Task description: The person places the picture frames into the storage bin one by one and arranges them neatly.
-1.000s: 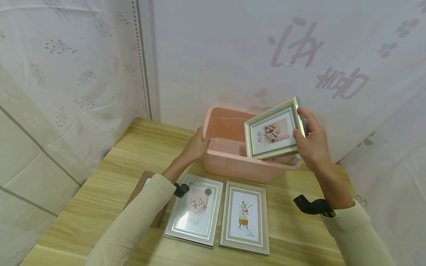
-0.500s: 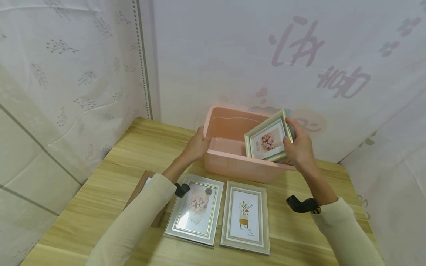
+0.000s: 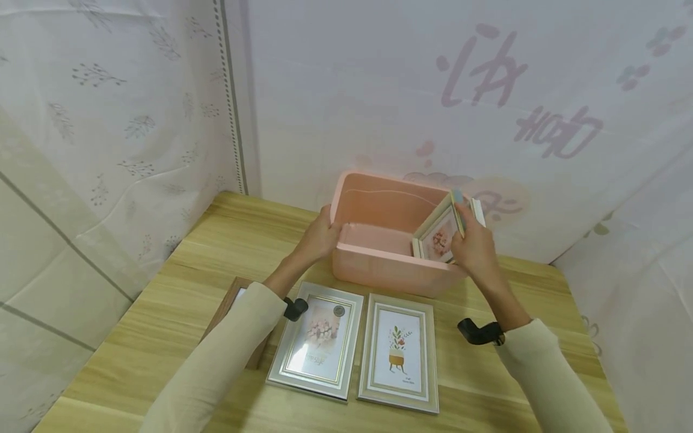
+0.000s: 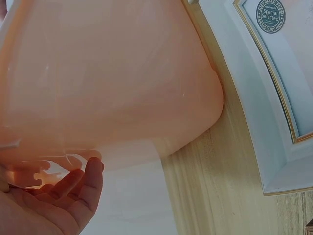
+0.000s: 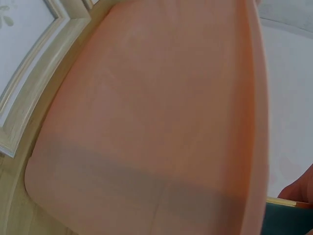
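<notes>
A pink plastic bin point(image 3: 395, 272) stands at the back of the table. My left hand point(image 3: 319, 236) grips its left end at the rim; in the left wrist view the fingers point(image 4: 90, 188) curl at the handle opening. At the bin's right end, my right hand point(image 3: 475, 243) holds a cream-and-gold picture frame point(image 3: 433, 231) with a pink flower print, tilted and partly down inside the bin. A pale edge of another item point(image 3: 478, 210) shows just behind that hand. In the right wrist view the bin's wall hides most of the held frame.
In front of the bin, a silver picture frame point(image 3: 295, 364) and a cream picture frame point(image 3: 397, 400) lie face up side by side. A brown wooden frame point(image 3: 224, 310) is partly covered by the left sleeve. Patterned cloth walls point(image 3: 346, 90) rise behind and beside the table.
My right hand has moved left and down, lowering the cream-and-gold picture frame deeper into the bin's right end. The left hand has stayed on the bin, and the frames on the table have not moved.
</notes>
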A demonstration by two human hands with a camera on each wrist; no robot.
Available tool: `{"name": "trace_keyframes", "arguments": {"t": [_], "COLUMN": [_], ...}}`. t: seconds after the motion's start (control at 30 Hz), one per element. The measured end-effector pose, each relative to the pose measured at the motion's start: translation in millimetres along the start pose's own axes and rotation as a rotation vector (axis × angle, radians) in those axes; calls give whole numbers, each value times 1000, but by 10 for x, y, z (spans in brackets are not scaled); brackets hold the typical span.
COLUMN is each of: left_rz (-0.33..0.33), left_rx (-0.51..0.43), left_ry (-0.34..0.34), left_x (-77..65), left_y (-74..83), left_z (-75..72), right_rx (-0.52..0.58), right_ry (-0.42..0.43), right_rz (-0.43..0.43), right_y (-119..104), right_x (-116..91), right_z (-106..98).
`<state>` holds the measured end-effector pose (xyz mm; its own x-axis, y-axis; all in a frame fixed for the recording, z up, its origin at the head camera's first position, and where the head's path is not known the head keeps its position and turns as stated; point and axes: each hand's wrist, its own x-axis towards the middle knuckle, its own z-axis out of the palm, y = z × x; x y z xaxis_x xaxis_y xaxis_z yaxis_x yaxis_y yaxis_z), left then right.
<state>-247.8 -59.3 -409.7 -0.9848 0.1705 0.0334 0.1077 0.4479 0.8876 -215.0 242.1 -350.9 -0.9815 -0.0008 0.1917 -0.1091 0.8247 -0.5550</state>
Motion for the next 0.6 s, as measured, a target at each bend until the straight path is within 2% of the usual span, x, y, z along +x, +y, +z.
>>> {"name": "trace_keyframes", "arguments": {"t": [0.37,0.6], "left_rz": [-22,7], "left_rx": [-9,-35], "left_ry": [-8,-7], "left_x": [-1,3], "left_y": [5,-5], "left_z": [11,4], "right_rx": [-139,-173], "right_ry": [6,-19], "right_rz": [-41,-9], "right_y": [25,7], "right_x": [38,71], "right_z": [163,166]}}
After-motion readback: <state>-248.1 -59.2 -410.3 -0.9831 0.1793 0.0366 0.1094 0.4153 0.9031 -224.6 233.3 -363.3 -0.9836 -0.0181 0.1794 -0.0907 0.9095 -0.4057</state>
